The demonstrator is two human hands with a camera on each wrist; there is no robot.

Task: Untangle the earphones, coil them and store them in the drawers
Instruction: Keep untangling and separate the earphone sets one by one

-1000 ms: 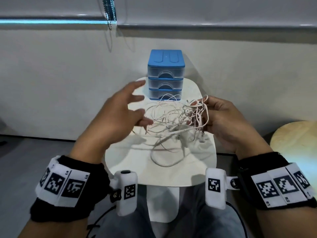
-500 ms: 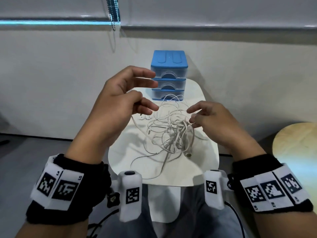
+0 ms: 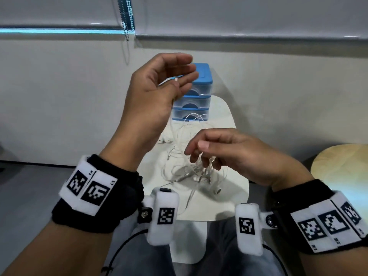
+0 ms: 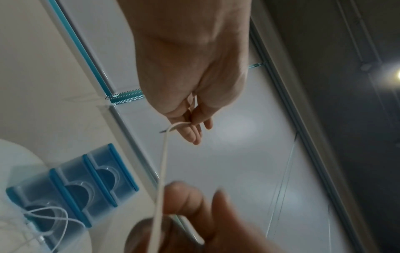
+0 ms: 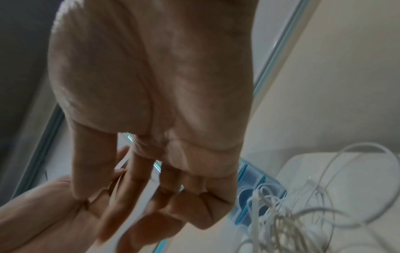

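Observation:
A tangle of white earphone cables lies on the small white table. My left hand is raised in front of the blue three-drawer unit and pinches one cable end between thumb and fingers. That cable hangs down to the pile. My right hand hovers just above the tangle with loosely curled fingers. The taut cable runs past those fingers; no pinch shows. All three drawers are closed. A pair of earbuds lies to the left of the pile.
A single earbud lies near the table's front edge. A round wooden stool stands to the right. The wall is right behind the drawer unit, and a blind's bead chain hangs above. My legs are under the table.
My right hand let the tangle drop onto the table and now hovers over it. My left hand took hold of a cable end and lifted it in front of the drawers.

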